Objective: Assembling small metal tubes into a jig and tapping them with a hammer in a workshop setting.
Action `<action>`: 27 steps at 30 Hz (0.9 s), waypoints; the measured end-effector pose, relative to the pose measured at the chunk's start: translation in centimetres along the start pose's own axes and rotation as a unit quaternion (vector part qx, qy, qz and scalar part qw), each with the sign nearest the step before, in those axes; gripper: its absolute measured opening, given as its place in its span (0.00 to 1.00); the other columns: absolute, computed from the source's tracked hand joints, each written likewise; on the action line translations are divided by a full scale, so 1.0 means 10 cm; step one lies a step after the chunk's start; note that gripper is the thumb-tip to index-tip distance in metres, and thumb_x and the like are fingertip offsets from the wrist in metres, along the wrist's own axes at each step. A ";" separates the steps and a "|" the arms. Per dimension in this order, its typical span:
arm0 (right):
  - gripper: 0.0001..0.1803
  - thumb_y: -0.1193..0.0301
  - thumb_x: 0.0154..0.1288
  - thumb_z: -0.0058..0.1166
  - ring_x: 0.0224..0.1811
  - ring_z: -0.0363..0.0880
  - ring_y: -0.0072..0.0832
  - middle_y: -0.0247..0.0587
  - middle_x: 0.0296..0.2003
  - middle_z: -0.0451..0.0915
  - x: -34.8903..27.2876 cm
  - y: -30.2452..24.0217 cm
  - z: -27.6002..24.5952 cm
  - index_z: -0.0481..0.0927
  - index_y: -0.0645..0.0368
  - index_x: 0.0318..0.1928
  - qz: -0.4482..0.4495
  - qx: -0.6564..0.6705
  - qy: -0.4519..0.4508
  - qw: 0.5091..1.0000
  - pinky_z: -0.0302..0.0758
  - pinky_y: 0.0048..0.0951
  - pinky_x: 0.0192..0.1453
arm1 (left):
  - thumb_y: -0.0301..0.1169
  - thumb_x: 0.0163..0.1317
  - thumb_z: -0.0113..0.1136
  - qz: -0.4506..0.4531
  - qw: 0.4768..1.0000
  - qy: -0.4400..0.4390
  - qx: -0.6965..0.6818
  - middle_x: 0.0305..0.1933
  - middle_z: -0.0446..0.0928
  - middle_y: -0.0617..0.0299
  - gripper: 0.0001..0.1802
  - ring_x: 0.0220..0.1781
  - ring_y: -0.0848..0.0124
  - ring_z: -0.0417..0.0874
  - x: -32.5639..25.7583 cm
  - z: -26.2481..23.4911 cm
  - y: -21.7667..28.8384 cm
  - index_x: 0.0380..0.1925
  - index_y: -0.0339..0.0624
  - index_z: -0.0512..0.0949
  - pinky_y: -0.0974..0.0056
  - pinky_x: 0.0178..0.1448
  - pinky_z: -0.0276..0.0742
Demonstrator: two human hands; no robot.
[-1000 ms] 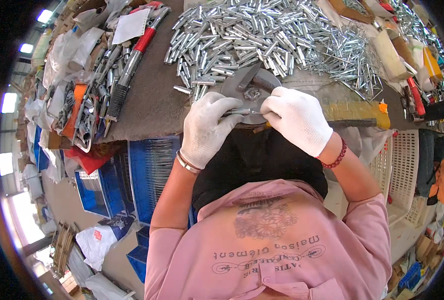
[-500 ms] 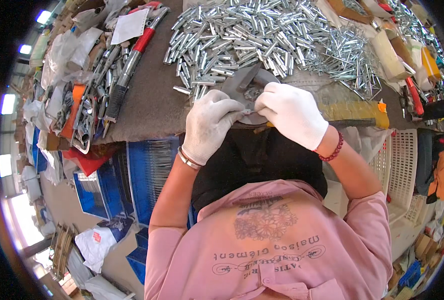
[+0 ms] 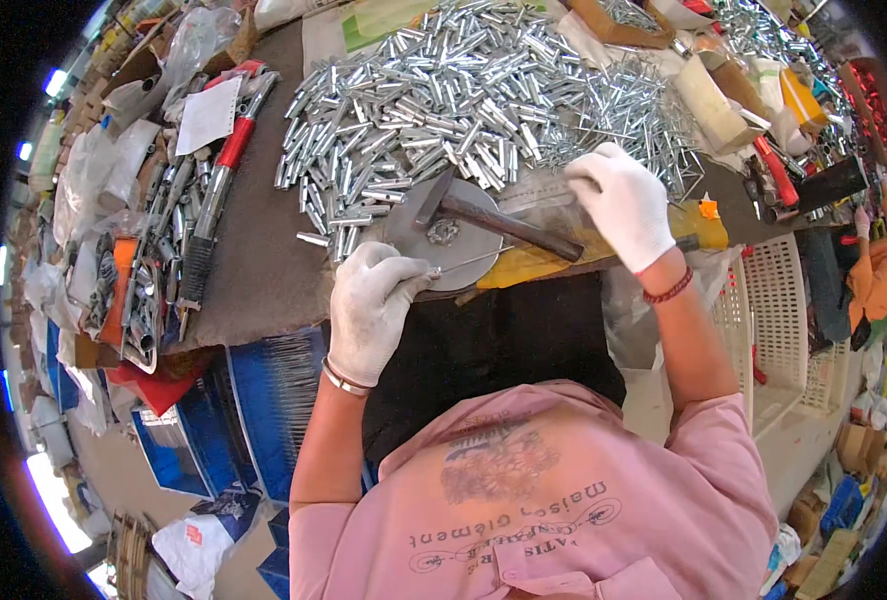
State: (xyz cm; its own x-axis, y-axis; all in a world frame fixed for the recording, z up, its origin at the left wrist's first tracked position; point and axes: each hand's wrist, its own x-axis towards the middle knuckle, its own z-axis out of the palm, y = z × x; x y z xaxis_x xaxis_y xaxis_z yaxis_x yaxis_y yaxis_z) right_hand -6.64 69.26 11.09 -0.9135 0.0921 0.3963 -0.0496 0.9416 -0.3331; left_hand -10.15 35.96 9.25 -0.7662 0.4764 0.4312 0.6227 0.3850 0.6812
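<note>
Two gloved hands over one bench point(image 3: 259, 275); clock centred on the grey disc point(image 3: 406, 240), 12 away from the wearer.

Left hand point(image 3: 364, 305): between 7 and 8, at the disc's edge. Thumb and fingers closed in a pinch on one end of a thin metal rod point(image 3: 472, 261). Rod crosses over the disc's near part, free end pointing between 2 and 3. Can't tell if it touches the disc.

Right hand point(image 3: 626, 208): just before 3, off the disc, well apart from the left. Fingers loosely curled, tips near the pile of thin metal pieces point(image 3: 649, 125) at 2. Can't tell if it has hold of anything.

Hammer point(image 3: 514, 225): head on the disc's 12 side, handle running out past the rim to 3. Small metal clump point(image 3: 443, 232) mid-disc, just beside the hammer. Yellow sheet point(image 3: 524, 267) at about 4, partly below the handle.

Big heap of short metal tubes point(image 3: 414, 125), 11 to 12. Red-and-black-handled tool point(image 3: 222, 175) between 9 and 10, white paper point(image 3: 209, 115) at 10, orange piece point(image 3: 119, 290) just before 9. Off the bench: blue crates point(image 3: 286, 400) between 7 and 8, white slatted basket point(image 3: 779, 295) between 3 and 4.
</note>
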 end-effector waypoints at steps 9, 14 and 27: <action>0.02 0.68 0.65 0.68 0.40 0.88 0.39 0.36 0.36 0.83 0.14 0.13 0.23 0.89 0.49 0.36 -0.046 -0.071 -0.006 0.996 0.84 0.40 0.43 | 0.21 0.55 0.78 -0.004 1.000 0.008 -0.013 0.35 0.81 0.56 0.09 0.40 0.55 0.84 0.01 0.02 0.01 0.36 0.42 0.89 0.55 0.44 0.80; 0.02 0.68 0.66 0.66 0.40 0.88 0.39 0.36 0.37 0.83 0.16 0.15 0.25 0.89 0.49 0.36 -0.062 -0.085 -0.010 0.994 0.84 0.40 0.43 | 0.21 0.54 0.78 0.004 1.000 0.003 -0.004 0.35 0.81 0.56 0.10 0.40 0.54 0.84 -0.01 0.00 -0.01 0.35 0.42 0.88 0.54 0.45 0.80; 0.02 0.69 0.67 0.64 0.41 0.88 0.42 0.38 0.36 0.83 0.19 0.03 0.24 0.85 0.51 0.36 -0.074 -0.114 -0.027 0.990 0.84 0.42 0.44 | 0.23 0.55 0.78 0.025 0.999 0.017 0.031 0.38 0.80 0.58 0.10 0.43 0.53 0.84 -0.05 0.03 -0.07 0.36 0.46 0.87 0.53 0.49 0.80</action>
State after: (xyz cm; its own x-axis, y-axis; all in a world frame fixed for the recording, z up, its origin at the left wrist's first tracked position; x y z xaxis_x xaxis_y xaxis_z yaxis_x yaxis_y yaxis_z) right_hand -9.34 68.92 9.73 -0.9238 -0.0640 0.3776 -0.0980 0.9926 -0.0714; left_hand -10.10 35.68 8.40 -0.7388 0.4689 0.4840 0.6675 0.4104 0.6213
